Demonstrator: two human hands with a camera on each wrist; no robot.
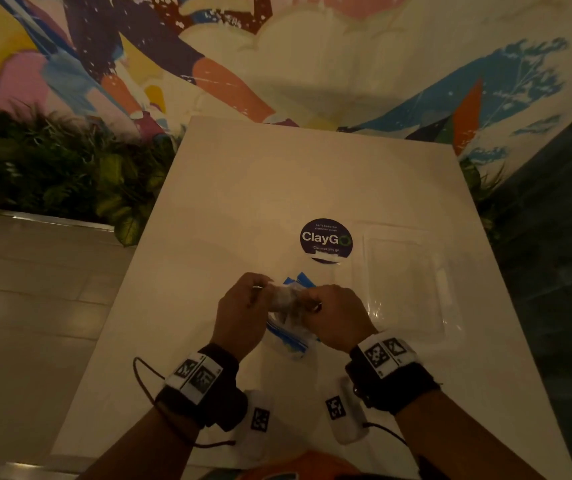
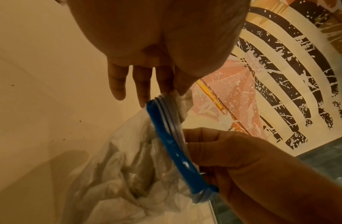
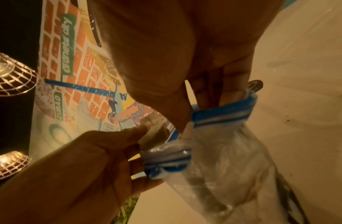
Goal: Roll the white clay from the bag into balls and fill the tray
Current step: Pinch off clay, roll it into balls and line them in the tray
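Note:
A clear zip bag (image 1: 286,301) with a blue zip strip (image 2: 172,148) hangs just above the white table (image 1: 243,188), held between both hands. My left hand (image 1: 243,306) pinches one end of the bag's top (image 2: 174,97). My right hand (image 1: 336,313) grips the other end of the strip (image 3: 222,112), with its fingers curled round it. Pale clay (image 2: 135,177) shows dimly through the crumpled plastic. The clear plastic tray (image 1: 409,282) lies on the table just right of my right hand, and I see nothing in it.
A round dark ClayGo sticker (image 1: 326,239) is on the table just beyond the bag. Two white tagged blocks (image 1: 260,420) (image 1: 343,410) lie near the front edge. Green plants (image 1: 52,168) stand left of the table, and a painted wall (image 1: 277,46) rises behind it.

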